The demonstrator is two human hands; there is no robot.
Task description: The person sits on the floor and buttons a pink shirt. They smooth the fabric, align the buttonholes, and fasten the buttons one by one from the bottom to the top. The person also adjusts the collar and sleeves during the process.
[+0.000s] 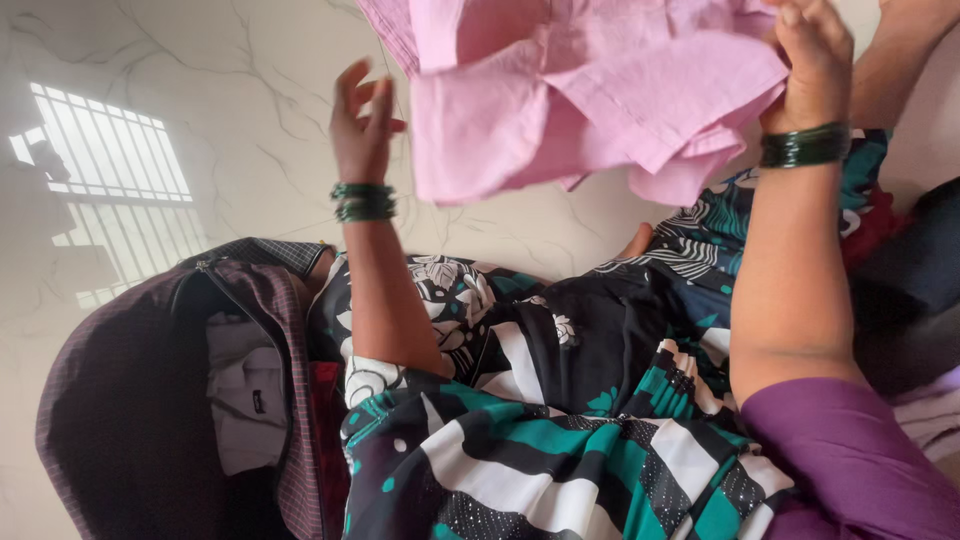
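A pink garment (560, 100) hangs bunched at the top of the view. My right hand (815, 60), with green bangles at the wrist, grips its right side from behind a fold. My left hand (362, 120), also with green bangles, is raised just left of the garment with its fingers apart. It holds nothing, and its fingertips are close to the cloth's left edge. Below both arms lies my lap in a black, teal and white patterned cloth (560, 430).
An open maroon checked bag (130, 400) sits at the lower left with a folded white garment (245, 390) inside. The white marble floor (200, 60) shows a window's light patch. Dark folded clothes (910, 270) lie at the right edge.
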